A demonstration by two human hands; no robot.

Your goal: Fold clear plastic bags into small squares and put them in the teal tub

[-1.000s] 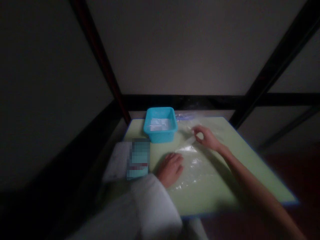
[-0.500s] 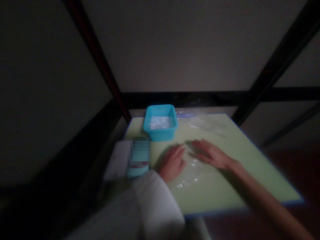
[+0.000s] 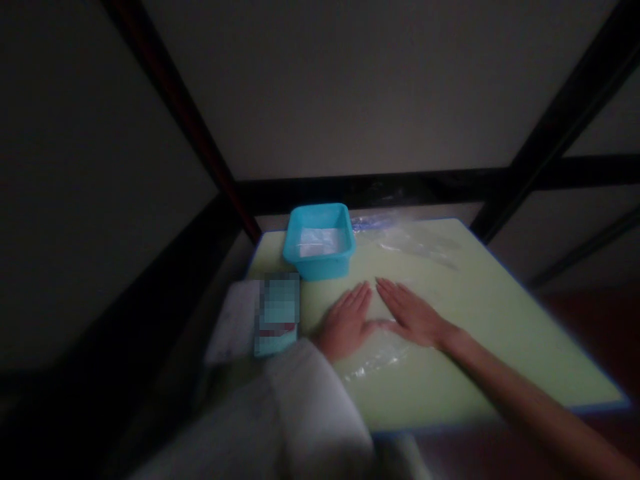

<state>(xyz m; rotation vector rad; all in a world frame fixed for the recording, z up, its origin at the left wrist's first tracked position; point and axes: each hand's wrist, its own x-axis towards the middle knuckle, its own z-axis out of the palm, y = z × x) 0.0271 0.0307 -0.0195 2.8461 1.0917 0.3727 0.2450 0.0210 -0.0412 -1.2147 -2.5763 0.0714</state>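
Observation:
A clear plastic bag or sheet (image 3: 383, 360) lies flat on the pale green tabletop (image 3: 450, 380), its edges hard to make out. My left hand (image 3: 345, 323) rests palm down on its left part, fingers stretched out. Palm down on the right part is my right hand (image 3: 413, 313), also flat. The two hands angle towards each other, thumbs close together and fingertips a small gap apart. Neither holds anything.
A turquoise plastic basin (image 3: 323, 268) with clear, shiny plastic inside stands at the back left. More clear plastic (image 3: 415, 243) lies at the back edge. Left of my hand are a blurred-out teal packet (image 3: 277, 310) and a whitish cloth-like item (image 3: 234, 323).
My right hand has moved left and come down flat beside my left hand. My left hand has barely shifted, its fingers now flatter. The view has tilted slightly.

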